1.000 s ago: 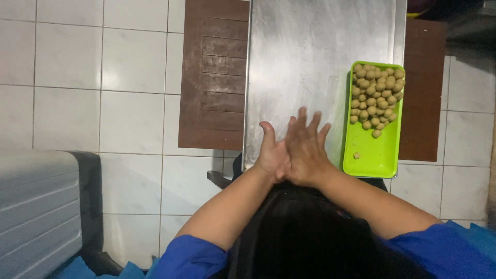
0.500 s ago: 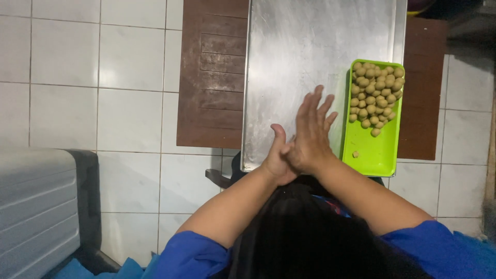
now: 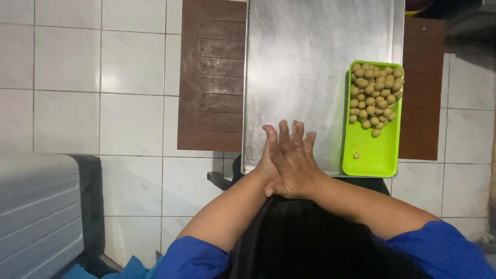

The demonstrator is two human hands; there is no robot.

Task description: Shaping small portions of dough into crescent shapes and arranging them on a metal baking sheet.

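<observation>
My right hand (image 3: 295,164) lies flat on top of my left hand (image 3: 266,164), palm against palm, fingers spread and pointing away from me. They hover over the near edge of a large bare steel tray (image 3: 294,62). Whatever may sit between the palms is hidden. To the right, a bright green rectangular tray (image 3: 377,155) rests on the steel tray's right side. It holds a heap of several small tan dough balls (image 3: 374,95) at its far end, and one loose ball (image 3: 356,155) near its front.
The steel tray sits on a brown slatted wooden table (image 3: 209,77) over a white tiled floor (image 3: 67,67). A grey ribbed box-like object (image 3: 36,206) stands at the lower left. My blue sleeves and dark apron fill the bottom.
My palms have slid against each other: the right hand reached forward over the left, then drew back, so both sets of fingers are level now. The trays have not moved.
</observation>
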